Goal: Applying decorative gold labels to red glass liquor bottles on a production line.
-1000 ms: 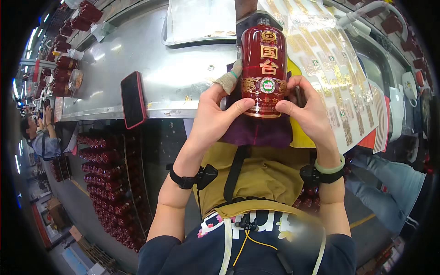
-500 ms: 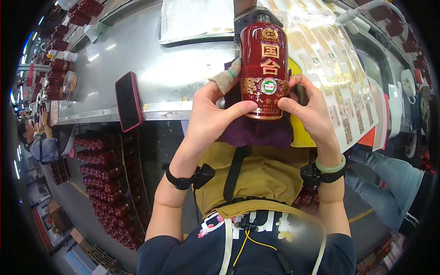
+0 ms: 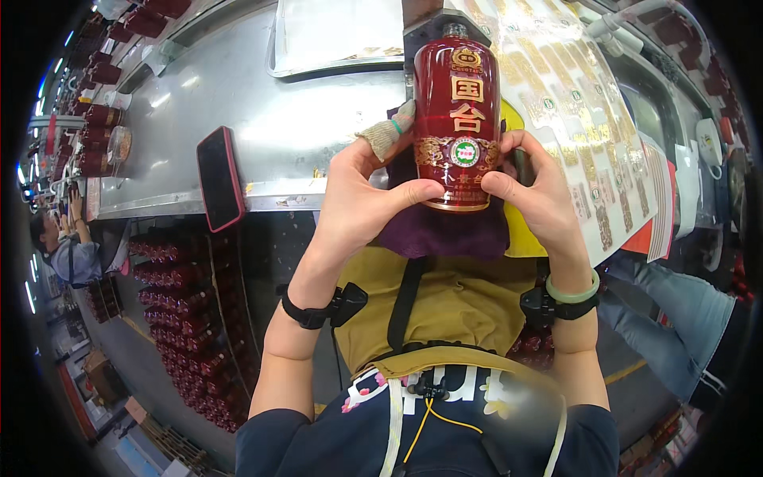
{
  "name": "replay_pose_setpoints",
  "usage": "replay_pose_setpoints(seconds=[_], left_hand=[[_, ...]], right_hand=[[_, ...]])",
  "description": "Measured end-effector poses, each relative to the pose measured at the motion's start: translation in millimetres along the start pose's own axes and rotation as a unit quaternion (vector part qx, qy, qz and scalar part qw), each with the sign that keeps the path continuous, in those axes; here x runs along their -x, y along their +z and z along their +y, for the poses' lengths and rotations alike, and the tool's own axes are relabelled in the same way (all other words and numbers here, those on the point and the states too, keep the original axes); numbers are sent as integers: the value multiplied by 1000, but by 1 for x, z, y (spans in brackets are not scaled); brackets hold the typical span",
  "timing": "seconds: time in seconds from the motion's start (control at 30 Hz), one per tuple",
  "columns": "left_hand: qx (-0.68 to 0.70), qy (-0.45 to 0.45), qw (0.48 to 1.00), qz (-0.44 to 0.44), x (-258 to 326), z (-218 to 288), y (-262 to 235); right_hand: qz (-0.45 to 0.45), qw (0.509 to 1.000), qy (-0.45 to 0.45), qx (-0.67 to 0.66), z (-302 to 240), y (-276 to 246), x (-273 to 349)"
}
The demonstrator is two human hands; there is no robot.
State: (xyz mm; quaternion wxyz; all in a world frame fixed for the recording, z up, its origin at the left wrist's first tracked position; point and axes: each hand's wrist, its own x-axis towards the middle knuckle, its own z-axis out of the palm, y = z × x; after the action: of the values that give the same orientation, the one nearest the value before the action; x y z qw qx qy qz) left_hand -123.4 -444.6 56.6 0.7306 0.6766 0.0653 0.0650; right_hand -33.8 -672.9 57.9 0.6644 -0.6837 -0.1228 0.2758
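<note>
A dark red glass bottle with gold decoration and a round green-and-white emblem lies on its back, neck pointing away from me, over a purple cloth. My left hand grips its left side, thumb on the lower front; a knitted cover is on one or more of its fingers. Against the lower right side presses my right hand, thumb on the front and other fingers curled along the edge. Most fingertips are hidden behind the bottle. Right of it lies a sheet of gold decals.
A phone in a red case rests at the metal table's front edge. Behind stands a pale tray. Stacked red bottles fill the lower left. A person in jeans is at right; another person works far left.
The bottle has shifted very slightly toward me and to the left. Both hands keep the same hold on it.
</note>
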Motion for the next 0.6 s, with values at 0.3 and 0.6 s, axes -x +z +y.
replay_pose_setpoints(seconds=[0.3, 0.6], left_hand=[[26, -39, 999, -10, 0, -1, 0], [17, -12, 999, -30, 2, -5, -8]], right_hand=[[2, 1000, -7, 6, 3, -2, 0], [13, 994, -8, 106, -11, -1, 2]])
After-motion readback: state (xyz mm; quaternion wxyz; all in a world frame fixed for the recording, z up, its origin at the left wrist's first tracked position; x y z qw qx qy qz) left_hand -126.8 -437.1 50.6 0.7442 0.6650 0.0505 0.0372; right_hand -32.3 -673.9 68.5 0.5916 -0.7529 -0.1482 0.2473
